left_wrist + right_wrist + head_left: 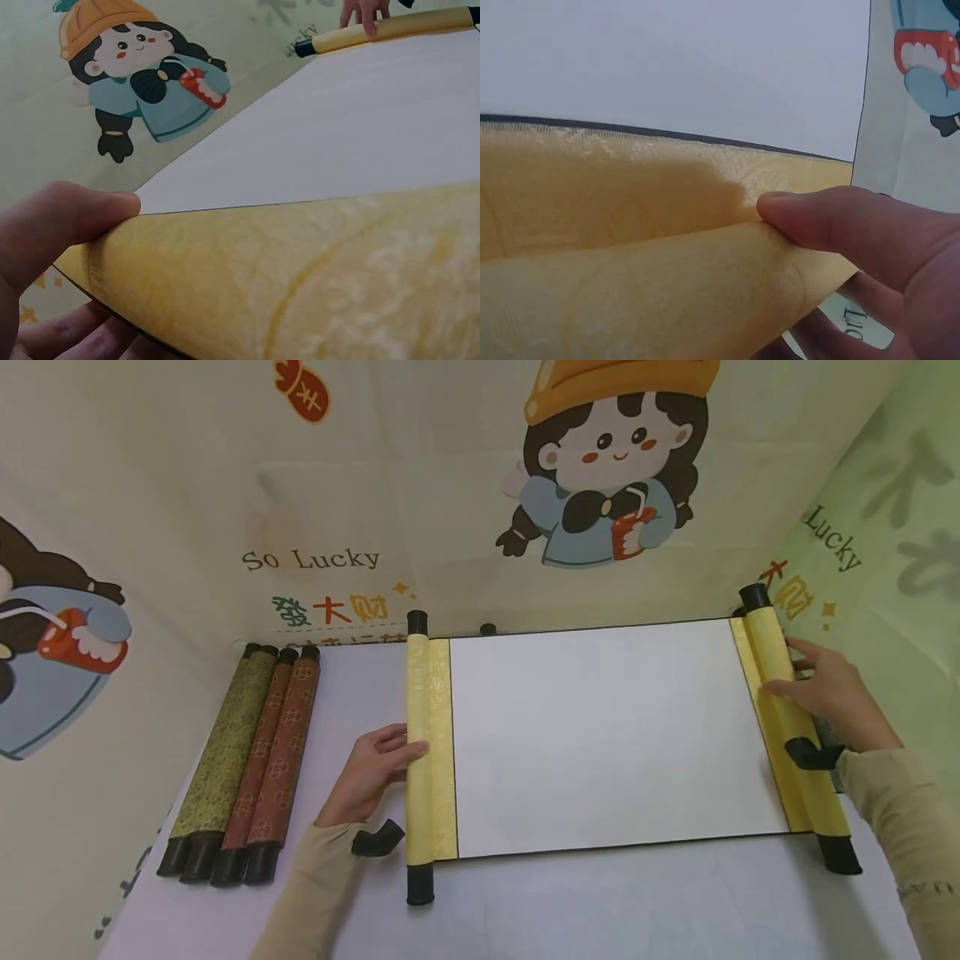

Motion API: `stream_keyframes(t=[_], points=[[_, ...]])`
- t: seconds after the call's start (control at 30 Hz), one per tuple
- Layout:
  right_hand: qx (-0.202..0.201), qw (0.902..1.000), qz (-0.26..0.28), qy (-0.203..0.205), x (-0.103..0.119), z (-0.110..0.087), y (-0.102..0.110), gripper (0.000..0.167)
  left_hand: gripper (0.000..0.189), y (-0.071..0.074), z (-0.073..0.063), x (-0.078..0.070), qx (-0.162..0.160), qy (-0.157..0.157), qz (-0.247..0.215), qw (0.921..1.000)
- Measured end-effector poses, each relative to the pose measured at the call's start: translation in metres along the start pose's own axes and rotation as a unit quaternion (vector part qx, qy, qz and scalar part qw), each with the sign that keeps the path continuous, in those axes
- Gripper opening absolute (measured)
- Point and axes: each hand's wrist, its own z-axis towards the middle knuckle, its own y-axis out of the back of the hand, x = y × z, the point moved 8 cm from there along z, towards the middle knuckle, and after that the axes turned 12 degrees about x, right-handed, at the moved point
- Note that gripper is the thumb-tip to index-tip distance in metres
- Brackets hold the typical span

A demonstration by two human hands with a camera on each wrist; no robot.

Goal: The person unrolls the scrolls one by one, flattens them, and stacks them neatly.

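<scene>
A hanging scroll (pixel 615 735) with a blank white sheet, yellow patterned ends and black end knobs is spread wide between both hands. My left hand (pixel 372 768) grips the rolled left end, thumb on top and fingers underneath. At the right end, my right hand (pixel 836 685) holds the other yellow roll (pixel 787 693), which stands tilted. In the left wrist view the thumb (pixel 90 214) presses on the yellow brocade near the white sheet. The right wrist view has the thumb (pixel 832 214) over the roll's upper edge, with the other fingers partly hidden beneath.
On the left of the white table (pixel 525 910) lie several rolled scrolls side by side, green-patterned ones (pixel 225 743) and red-patterned ones (pixel 281 760). Behind the open scroll a small black knob (pixel 488 629) shows. Cloth walls with cartoon prints (pixel 611 468) enclose the table at the back and sides.
</scene>
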Motion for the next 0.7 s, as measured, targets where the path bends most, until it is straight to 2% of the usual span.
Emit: stream_keyframes(t=[0.23,0.43,0.7], points=[[-0.020,0.9994,-0.029,0.001,-0.001,0.006,0.010,0.086,0.057,-0.013,0.011,-0.003,0.009,-0.005,-0.022,0.9997],[-0.025,0.9988,-0.041,0.007,0.001,0.012,0.014,0.082,0.058,-0.020,0.019,-0.002,0.009,0.001,-0.034,0.9994],[-0.037,0.9982,-0.048,-0.005,-0.010,0.024,0.017,0.083,0.062,-0.026,0.031,0.000,0.011,-0.001,-0.043,0.9990]])
